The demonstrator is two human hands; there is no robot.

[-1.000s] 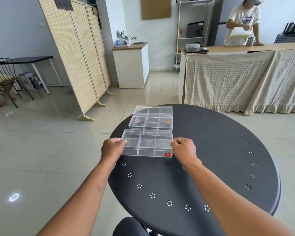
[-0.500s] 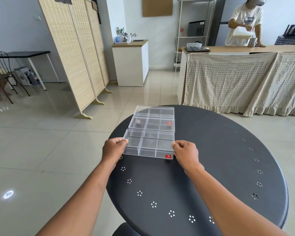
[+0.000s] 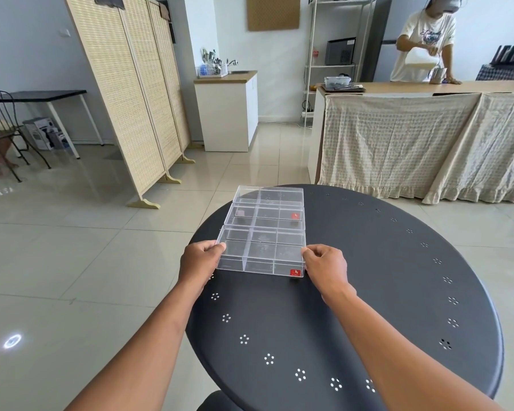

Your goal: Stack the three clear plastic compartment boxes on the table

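Observation:
Three clear plastic compartment boxes lie in a row on the round black table point(image 3: 383, 292). The nearest box point(image 3: 261, 252), with a red label at its front right corner, is gripped at both short ends: my left hand point(image 3: 201, 261) on its left end, my right hand point(image 3: 325, 264) on its right end. It sits low, at or just above the tabletop. Behind it, touching or nearly so, lies the middle box point(image 3: 266, 216) with a red label. The far box point(image 3: 269, 195) rests at the table's back edge.
The table's left edge runs just beside the boxes, with tiled floor below. A folding wicker screen point(image 3: 137, 93) stands at the left, a cloth-draped counter point(image 3: 422, 143) behind, where another person point(image 3: 425, 40) pours something. A dark stool top point(image 3: 217, 403) shows under the table's near edge.
Held by both hands, the nearest box has come down from a slight lift toward the tabletop, close against the middle box. The view has shifted a little.

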